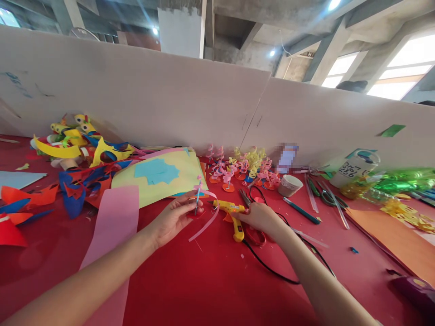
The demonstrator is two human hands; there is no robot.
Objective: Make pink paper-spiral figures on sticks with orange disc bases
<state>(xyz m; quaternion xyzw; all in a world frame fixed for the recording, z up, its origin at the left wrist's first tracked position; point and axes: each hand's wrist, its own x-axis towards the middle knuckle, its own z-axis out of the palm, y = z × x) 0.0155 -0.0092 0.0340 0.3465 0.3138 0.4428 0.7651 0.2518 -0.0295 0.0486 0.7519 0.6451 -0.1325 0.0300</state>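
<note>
My left hand (178,210) pinches a thin pale-blue stick (197,199) upright, with curled pink paper at its top. A narrow pink paper strip (207,226) curves down beside it to the right. My right hand (261,218) is closed at the rear of a yellow hot glue gun (231,207), whose nozzle points left toward the stick. Red-handled scissors (255,238) show below this hand, and metal blades or jaws (244,197) show just above it. What its fingers grip is hidden. The gun's black cord (268,269) runs right, beneath my forearm.
Several pink and yellow curled-paper pieces (251,165) on round bases stand at the back, near a paper cup (290,185). Yellow paper sheets (152,181) and a long pink sheet (115,217) lie left. A teal pen (302,210) and orange paper (396,235) are right.
</note>
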